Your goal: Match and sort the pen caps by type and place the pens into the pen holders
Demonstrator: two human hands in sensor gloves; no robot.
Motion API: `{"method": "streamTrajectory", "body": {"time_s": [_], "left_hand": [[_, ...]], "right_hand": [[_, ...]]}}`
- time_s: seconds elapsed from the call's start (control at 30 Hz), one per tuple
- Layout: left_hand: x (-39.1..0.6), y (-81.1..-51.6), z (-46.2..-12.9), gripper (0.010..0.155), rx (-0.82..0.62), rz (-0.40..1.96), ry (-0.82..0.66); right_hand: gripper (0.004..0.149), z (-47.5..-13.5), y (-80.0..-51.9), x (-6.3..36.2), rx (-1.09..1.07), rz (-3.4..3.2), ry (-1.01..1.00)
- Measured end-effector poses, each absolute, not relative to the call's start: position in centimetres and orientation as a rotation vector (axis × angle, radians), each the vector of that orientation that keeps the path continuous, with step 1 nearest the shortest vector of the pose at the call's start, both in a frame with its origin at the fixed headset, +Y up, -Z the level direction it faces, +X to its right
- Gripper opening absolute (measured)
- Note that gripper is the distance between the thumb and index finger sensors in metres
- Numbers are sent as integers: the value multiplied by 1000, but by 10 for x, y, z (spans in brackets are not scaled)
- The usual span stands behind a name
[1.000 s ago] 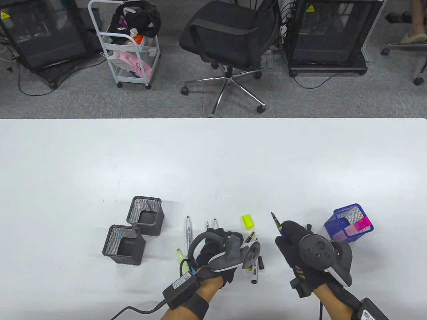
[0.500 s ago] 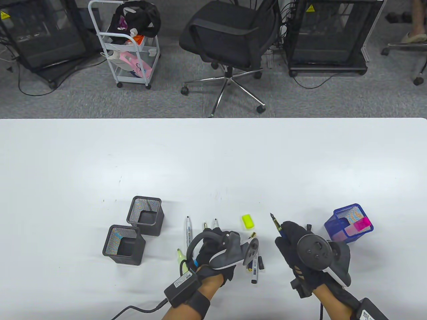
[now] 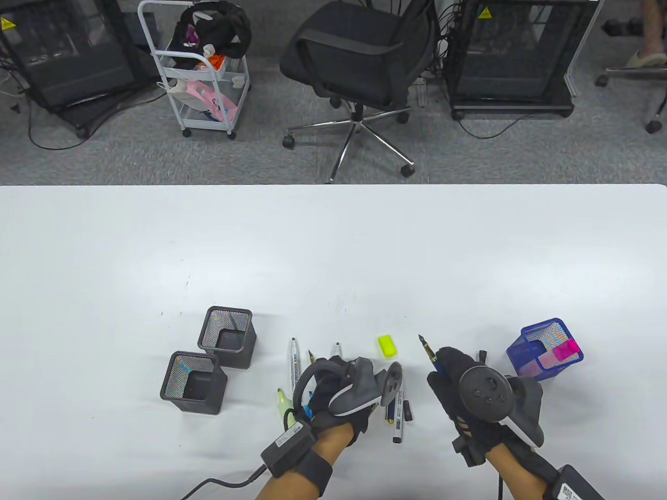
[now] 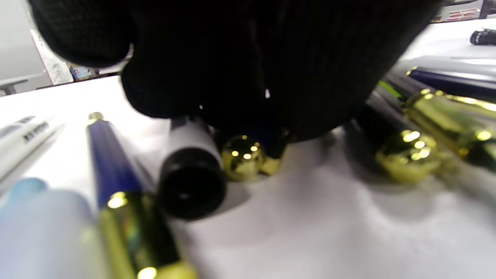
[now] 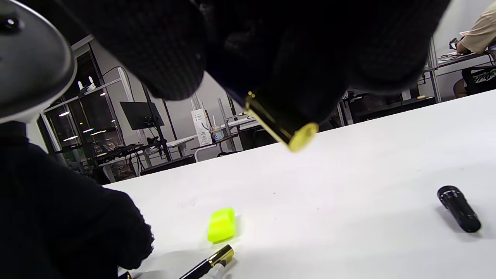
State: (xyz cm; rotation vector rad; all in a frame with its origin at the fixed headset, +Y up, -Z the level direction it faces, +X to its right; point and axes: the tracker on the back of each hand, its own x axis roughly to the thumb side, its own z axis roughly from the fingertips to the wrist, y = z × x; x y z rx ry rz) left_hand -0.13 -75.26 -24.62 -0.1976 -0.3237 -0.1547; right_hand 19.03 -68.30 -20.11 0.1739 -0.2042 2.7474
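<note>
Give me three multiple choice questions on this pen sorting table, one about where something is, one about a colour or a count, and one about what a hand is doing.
1. Where does the blue mesh holder stand on the table?
A. beside the two black holders
B. beyond the right hand, on the table view's right
C. at the far edge

2. How many black mesh holders are there?
A. one
B. two
C. four

3. What is the right hand doing?
A. gripping an uncapped fountain pen
B. lying flat on the table
C. holding the yellow cap

Key: 1 B, it stands apart on the right, pink items inside. 2 B, the pair stands on the left. 3 A, the nib juts past the fingers, and the right wrist view shows the gold end under the glove.
</note>
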Motion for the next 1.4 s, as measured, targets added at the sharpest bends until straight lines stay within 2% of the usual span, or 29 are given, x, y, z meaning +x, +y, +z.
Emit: {"method": "streamTrajectory", "body": {"time_s": [0.1,0.3,0.53,0.77,0.9,1.4], "left_hand": [[-3,-743,-246,56,-170,-80,-321],[-14,-700,-234,54,-56,144,-383],[-54,-666,-214,49,21,381,-474],[-100,-658,-194,45,149,616,-517],[-116,-659,-186,47,164,706,-530],[-108,-660,-178,49,156,630,-584]], "right_hand": [[54,-201,-683,191,174,2748,-204],[54,-200,-682,191,181,2740,-209],[54,-190,-677,177,344,2747,-242],[52,-178,-674,157,560,2802,-287],[52,-172,-675,146,641,2830,-286],[51,-164,-679,131,754,2849,-280]]}}
